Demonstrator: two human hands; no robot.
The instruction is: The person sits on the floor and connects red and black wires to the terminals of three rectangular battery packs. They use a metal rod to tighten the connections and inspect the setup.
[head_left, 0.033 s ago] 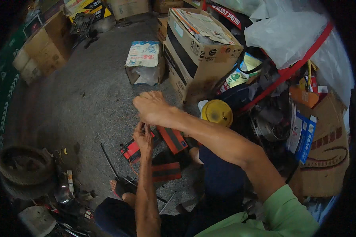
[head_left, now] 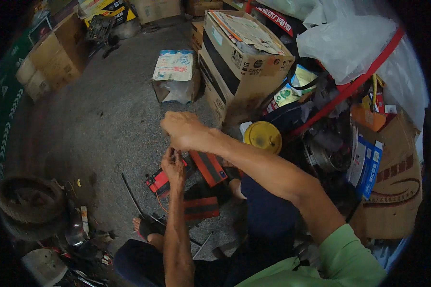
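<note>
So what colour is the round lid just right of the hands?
Yellow: the round lid shows best, and only, in the head view, beside the cardboard boxes.

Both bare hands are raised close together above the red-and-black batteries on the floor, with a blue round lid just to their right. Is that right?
Not quite: the head view shows the round lid is yellow, not blue. The left hand and right hand do meet above the red-and-black batteries.

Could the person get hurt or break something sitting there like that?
Maybe. The bare foot rests beside a thin dark metal rod and scattered scrap, so it might get poked. The left hand and right hand work close together above the red and black flat battery packs; anything small they drop could vanish into the clutter.
</note>
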